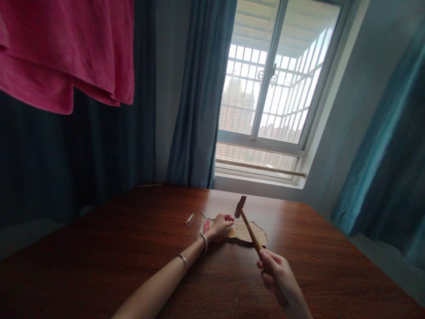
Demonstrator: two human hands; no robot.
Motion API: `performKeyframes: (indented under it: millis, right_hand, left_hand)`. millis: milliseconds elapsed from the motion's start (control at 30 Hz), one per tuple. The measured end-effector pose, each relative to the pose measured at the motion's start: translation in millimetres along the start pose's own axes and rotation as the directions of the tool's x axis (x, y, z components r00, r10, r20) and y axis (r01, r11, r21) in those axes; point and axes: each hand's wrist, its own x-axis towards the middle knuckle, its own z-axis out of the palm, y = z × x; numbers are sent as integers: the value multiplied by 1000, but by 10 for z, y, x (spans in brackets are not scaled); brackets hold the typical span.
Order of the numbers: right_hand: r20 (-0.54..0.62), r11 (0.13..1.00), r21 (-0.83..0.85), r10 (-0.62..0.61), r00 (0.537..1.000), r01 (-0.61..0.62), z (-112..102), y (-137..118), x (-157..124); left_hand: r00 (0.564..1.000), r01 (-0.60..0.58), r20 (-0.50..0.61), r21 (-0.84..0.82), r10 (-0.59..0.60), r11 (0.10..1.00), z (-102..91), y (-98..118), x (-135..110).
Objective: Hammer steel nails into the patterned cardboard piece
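Note:
A hammer (251, 232) with a wooden handle is gripped in my right hand (278, 271), its dark head raised at the far end. To the left, my left hand (222, 224) is over a ragged-edged tan piece like cardboard (255, 231), which is dotted with small marks or holes. The fingers of that hand are pinched together close to the hammer head. Whatever they hold is too small to make out. A pink patch (206, 226) shows at the tan piece's left end. My left wrist and forearm partly cover the piece.
Several thin metal rods (190, 218) lie left of the tan piece on the brown wooden table (159, 261). Behind stand a barred window (262, 110) and blue curtains (199, 102). A pink cloth (73, 48) hangs at the upper left.

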Motion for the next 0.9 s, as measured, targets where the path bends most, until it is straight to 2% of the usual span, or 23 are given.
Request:
performKeyframes:
  millis: [667, 900]
  right_hand:
    - [-2, 1000, 7, -4, 1000, 4, 35, -44, -32]
    - [8, 1000, 23, 2, 1000, -2, 64, -52, -26]
  left_hand:
    - [997, 78, 5, 14, -78, 997, -59, 164, -57]
    - [994, 104, 12, 40, -105, 994, -40, 150, -42]
